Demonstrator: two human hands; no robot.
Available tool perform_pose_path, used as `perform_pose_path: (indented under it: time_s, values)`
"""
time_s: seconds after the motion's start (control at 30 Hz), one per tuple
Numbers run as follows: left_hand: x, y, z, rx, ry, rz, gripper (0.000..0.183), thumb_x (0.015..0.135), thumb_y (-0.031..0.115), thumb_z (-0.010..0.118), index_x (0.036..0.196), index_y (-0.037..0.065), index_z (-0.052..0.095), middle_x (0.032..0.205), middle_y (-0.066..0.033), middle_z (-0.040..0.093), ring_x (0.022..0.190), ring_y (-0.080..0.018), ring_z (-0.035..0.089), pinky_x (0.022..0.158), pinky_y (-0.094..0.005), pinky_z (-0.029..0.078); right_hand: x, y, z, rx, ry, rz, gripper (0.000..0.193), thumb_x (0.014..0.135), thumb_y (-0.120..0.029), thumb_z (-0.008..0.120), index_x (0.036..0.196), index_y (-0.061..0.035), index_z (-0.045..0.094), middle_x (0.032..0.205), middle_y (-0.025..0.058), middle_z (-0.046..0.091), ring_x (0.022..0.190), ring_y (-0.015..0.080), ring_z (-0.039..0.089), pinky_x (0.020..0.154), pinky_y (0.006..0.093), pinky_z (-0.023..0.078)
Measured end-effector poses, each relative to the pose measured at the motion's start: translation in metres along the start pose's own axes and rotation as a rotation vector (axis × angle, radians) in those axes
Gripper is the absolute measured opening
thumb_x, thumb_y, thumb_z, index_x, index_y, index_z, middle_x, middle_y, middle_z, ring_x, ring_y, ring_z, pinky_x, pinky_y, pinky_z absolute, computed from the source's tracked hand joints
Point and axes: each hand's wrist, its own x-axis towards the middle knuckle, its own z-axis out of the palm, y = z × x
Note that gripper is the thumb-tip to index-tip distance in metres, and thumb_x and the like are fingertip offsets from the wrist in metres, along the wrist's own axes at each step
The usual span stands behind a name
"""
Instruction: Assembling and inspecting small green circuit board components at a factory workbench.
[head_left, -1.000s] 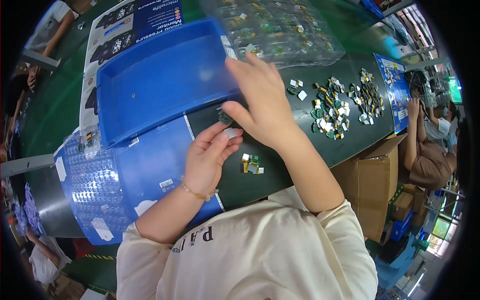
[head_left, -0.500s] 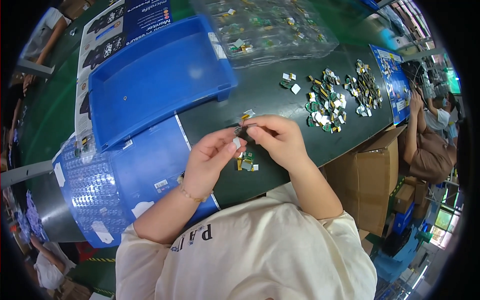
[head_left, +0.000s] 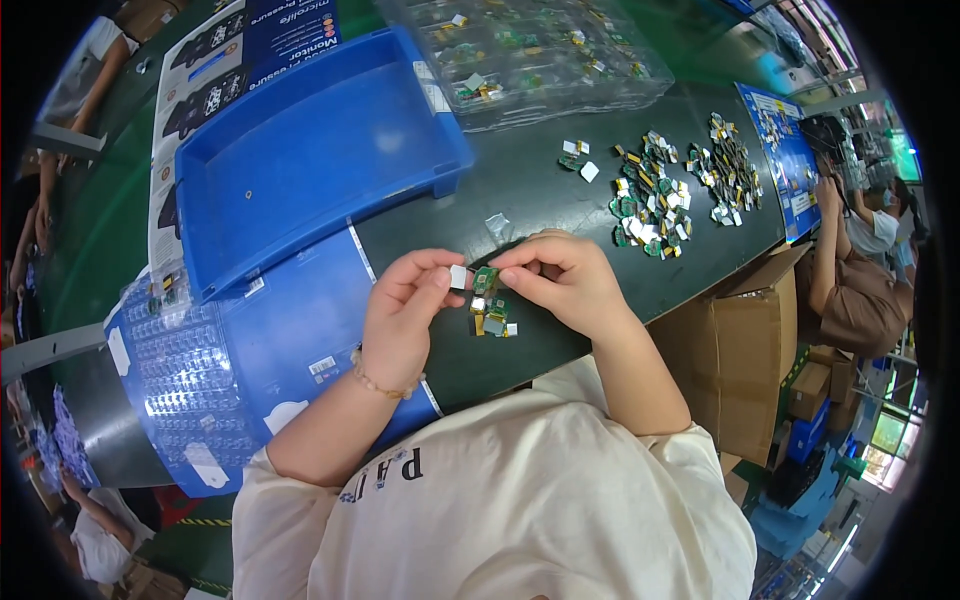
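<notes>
My left hand is closed, pinching a small white square piece between thumb and fingertips. Opposite it, the thumb and fingers of my right hand grip the edge of a small green circuit board. The white square sits right beside the board; whether the two are joined I cannot tell. Just below the fingertips, a little heap of similar boards with gold and white parts lies on the dark green table. A scrap of clear plastic lies beyond my hands.
A blue tray stands at the far left over blue printed sheets. Clear blister trays of boards are stacked at the back. Loose board piles lie to the right. A cardboard box adjoins the table edge; co-workers sit at both sides.
My hands have drawn slightly apart and the held board has turned, so its green face now shows. The white square has moved up and left with my left fingertips.
</notes>
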Motion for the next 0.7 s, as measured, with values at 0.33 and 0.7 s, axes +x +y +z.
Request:
perform_pose_path:
  time_s: [0.33, 0.7]
  values:
    - [-0.003, 0.009, 0.008, 0.196, -0.068, -0.06, 0.019, 0.09, 0.003, 0.054, 0.108, 0.001, 0.054, 0.097, -0.0054, 0.063, 0.089, -0.0091, 0.059, 0.079, -0.0217, 0.047, -0.002, 0.008, 0.008, 0.465, 0.076, 0.262, 0.007, 0.081, -0.004, 0.068, 0.088, -0.0023, 0.068, 0.076, -0.0001, 0.062, 0.067, 0.003, 0.053, 0.058, 0.0177, 0.04]
    - [-0.001, -0.001, -0.003, 0.101, -0.175, -0.094, 0.015, 0.089, 0.002, 0.056, 0.103, -0.001, 0.06, 0.096, -0.0089, 0.065, 0.085, -0.0129, 0.063, 0.074, -0.0242, 0.051, -0.006, -0.011, -0.003, -0.047, -0.099, 0.056, 0.008, 0.079, -0.007, 0.069, 0.08, -0.0032, 0.062, 0.07, -0.0035, 0.058, 0.061, 0.0016, 0.047, 0.053, 0.0178, 0.036]
